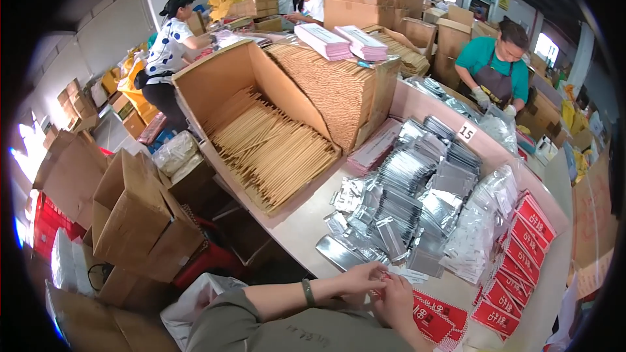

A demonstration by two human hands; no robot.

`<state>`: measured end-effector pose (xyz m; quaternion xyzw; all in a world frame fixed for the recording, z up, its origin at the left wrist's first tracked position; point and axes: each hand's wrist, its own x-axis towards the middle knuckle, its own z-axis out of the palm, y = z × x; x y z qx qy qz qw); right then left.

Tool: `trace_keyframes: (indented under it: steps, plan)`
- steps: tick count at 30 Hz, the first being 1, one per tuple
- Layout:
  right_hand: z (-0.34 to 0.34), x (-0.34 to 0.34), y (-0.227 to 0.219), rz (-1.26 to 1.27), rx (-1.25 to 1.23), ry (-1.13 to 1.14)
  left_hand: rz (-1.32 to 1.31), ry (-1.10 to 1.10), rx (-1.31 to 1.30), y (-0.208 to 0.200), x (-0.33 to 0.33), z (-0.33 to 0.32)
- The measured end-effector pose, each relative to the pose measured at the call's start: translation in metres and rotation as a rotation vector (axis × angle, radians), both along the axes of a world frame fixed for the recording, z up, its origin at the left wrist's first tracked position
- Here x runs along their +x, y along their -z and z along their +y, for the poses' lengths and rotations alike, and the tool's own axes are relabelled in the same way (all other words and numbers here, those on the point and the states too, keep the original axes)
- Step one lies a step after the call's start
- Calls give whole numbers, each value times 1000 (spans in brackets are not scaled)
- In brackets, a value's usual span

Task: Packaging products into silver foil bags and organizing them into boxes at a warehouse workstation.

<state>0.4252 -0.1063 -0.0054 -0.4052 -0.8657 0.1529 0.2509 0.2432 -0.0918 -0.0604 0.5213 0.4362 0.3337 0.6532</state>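
Red printed packets (435, 317) lie on the white table (297, 234), just beside the right hand (399, 301). From far off, I see my left arm reach in sideways, with a dark green band (308, 292) on the wrist. The left hand (362, 280) is bent in to meet the right one, which points up and away. The fingertips of both pinch a small red piece (385, 277); I can't tell which fingers press hardest. Shiny silver pouches (399, 171) sit in rows past the hands.
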Motion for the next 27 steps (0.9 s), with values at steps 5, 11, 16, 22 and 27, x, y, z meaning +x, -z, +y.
trace_keyframes:
  steps: [5, 11, 16, 22, 27]
  plan:
    - [2, 2, -12, 40, 43, -19, -57, 125, -67, -23, 2, 10]
    - [3, 5, -43, -87, 73, -86, 799, 37, 1196, -67, -51, 0]
    - [55, 144, 1, -203, 59, 206, 958, 127, 701, -77, -52, 10]
    - [17, 121, -25, -187, -11, -165, 267, 458, 188, -64, -5, 1]
    - [27, 69, 21, -144, -135, -135, 161, 494, 570, -45, 47, -14]
